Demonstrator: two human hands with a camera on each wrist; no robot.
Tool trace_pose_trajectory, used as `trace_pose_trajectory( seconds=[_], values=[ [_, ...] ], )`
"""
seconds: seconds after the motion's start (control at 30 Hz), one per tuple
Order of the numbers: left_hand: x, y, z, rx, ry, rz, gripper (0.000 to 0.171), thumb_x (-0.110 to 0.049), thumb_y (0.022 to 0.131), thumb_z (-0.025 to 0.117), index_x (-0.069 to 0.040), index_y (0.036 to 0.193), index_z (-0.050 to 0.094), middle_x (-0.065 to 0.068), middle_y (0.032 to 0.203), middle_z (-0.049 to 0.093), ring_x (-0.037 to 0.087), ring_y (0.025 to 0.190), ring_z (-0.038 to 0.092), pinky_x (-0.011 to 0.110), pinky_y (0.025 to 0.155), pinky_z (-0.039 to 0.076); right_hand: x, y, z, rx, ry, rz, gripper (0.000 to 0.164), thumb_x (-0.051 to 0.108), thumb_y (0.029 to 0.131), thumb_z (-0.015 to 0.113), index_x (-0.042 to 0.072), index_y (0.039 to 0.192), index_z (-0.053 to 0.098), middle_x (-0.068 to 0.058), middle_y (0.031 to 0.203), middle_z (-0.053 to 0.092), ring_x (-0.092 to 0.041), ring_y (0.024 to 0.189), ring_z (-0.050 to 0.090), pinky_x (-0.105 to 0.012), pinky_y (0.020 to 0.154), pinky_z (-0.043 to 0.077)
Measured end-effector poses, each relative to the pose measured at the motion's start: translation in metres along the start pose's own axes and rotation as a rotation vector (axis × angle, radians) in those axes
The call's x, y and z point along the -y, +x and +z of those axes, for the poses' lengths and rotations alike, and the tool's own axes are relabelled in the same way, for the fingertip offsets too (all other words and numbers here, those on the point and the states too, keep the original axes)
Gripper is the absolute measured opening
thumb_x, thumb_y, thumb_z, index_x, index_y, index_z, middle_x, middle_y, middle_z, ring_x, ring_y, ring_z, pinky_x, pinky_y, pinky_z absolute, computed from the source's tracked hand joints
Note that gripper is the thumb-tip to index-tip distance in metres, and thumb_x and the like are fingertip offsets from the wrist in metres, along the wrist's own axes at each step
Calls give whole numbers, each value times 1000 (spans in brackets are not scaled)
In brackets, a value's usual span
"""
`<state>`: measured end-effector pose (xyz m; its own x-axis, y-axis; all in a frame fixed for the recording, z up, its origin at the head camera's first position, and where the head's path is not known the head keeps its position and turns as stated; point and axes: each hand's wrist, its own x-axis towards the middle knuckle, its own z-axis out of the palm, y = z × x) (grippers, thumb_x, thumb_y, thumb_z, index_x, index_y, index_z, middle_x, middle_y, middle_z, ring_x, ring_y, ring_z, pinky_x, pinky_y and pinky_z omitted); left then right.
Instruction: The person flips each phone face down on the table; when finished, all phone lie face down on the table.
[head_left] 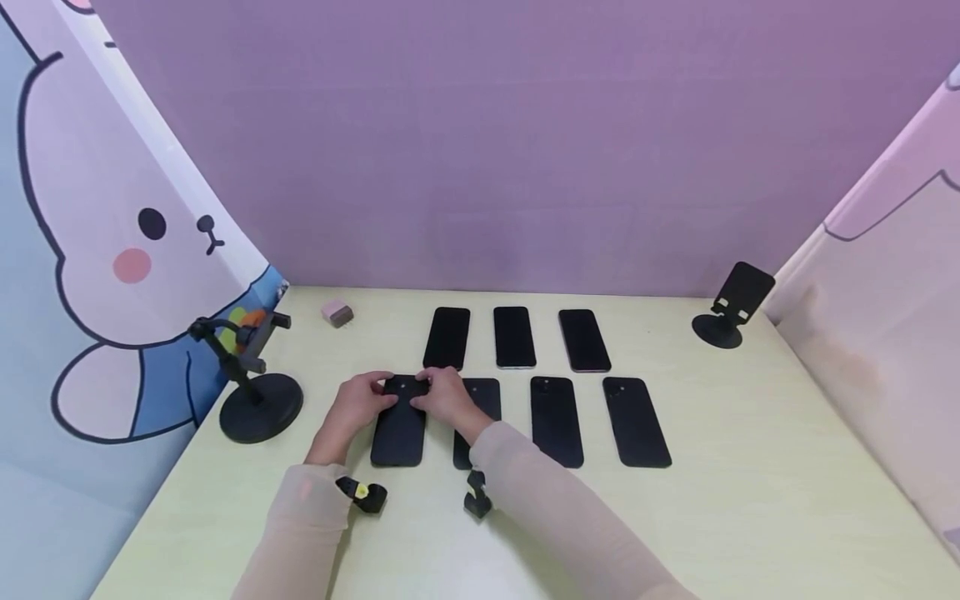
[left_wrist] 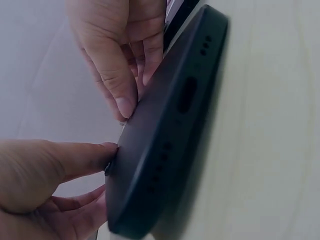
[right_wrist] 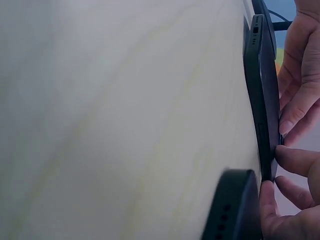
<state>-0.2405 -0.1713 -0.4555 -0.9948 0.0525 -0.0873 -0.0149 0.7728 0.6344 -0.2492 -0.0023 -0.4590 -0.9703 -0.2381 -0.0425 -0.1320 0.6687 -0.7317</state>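
Your L hand (head_left: 358, 402) pinches the far L corner of a dark phone (head_left: 399, 433), thumb on its back, fingers at the side; your R hand (head_left: 450, 396) pinches the far R corner likewise, thumbs pointing at each other w/ a small gap b/w. Both forearms come in from the near side, R one slanting across from the R, w/ a L wrist cam (head_left: 369, 497) and R wrist cam (head_left: 476, 498) by the cuffs. Phone's at the L end of the near row on the pale table (head_left: 750, 450), back up; port slot & speaker holes show in its near end. Any lettering on the backs is too small to read. Going R: 2nd phone (head_left: 491, 396), partly under your R forearm, then 3rd phone (head_left: 557, 421) & 4th phone (head_left: 637, 423), all backs up, spaced apart. Far row, screens up: L far phone (head_left: 447, 337), mid far phone (head_left: 514, 337), R far phone (head_left: 585, 340). Far L, a pinkish block (head_left: 337, 313); on the L, a black stand (head_left: 261, 408) w/ round base; far R, a smaller stand (head_left: 742, 293). Behind: purple backdrop (head_left: 525, 150), cartoon-print cloth (head_left: 97, 208) on the L.
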Motion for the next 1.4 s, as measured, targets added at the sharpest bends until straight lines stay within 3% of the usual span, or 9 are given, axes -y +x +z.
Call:
trace_pose_trajectory(
  seconds=[0.2, 0.47, 0.63, 0.8, 0.97, 1.1, 1.4],
  values=[
    [-4, 1, -1, 17, 55, 44, 42, -10, 89, 69, 6, 126, 59, 18, 96, 66, 26, 80, 60, 40, 70, 50, 3, 2, 2, -7, -12, 30, 36, 12, 85, 77, 4, 119, 68, -19, 118, 55, -30, 113, 52, -36, 97, 42],
    [-2, 2, -1, 37, 77, 78, 39, -9, 87, 71, 7, 121, 63, 20, 97, 65, 32, 89, 60, 45, 79, 49, 6, -2, 5, -13, -34, 52, 37, 12, 84, 78, 6, 118, 68, -18, 118, 52, -30, 112, 52, -35, 95, 44],
    [-2, 9, -2, 40, 49, 52, 42, -12, 88, 70, 7, 125, 60, 22, 104, 65, 33, 93, 61, 45, 80, 50, 3, 2, -4, 4, -29, 20, 36, 15, 87, 75, 5, 120, 67, -16, 118, 59, -27, 111, 54, -34, 93, 45],
    [-11, 22, -3, 4, -12, 58, 45, -15, 90, 69, 4, 129, 59, 24, 113, 63, 35, 103, 61, 46, 85, 49, -9, 14, -24, -58, 4, -3, 35, 15, 90, 71, 4, 122, 66, -14, 109, 63, -26, 101, 58, -34, 84, 49],
    [-22, 41, 2, -16, -24, 114, 42, -14, 91, 67, 2, 130, 59, 24, 115, 63, 35, 106, 60, 46, 87, 49, -22, 24, -41, -106, -27, 14, 38, 15, 91, 69, 3, 127, 63, -20, 116, 57, -30, 104, 55, -38, 87, 48],
    [-27, 56, 9, -12, -28, 126, 41, -15, 94, 65, 1, 131, 58, 23, 117, 62, 35, 107, 60, 47, 89, 49, -27, 29, -46, -85, -41, 62, 42, 19, 93, 68, 5, 132, 59, -21, 125, 53, -31, 106, 55, -40, 88, 48],
    [-32, 80, 26, 33, -103, 86, 43, -21, 96, 64, -2, 134, 58, 21, 117, 63, 33, 101, 62, 43, 82, 51, -30, 43, -47, -57, -4, 100, 46, 22, 93, 69, 7, 136, 57, -15, 132, 56, -29, 110, 59, -39, 88, 50]
  ],
)
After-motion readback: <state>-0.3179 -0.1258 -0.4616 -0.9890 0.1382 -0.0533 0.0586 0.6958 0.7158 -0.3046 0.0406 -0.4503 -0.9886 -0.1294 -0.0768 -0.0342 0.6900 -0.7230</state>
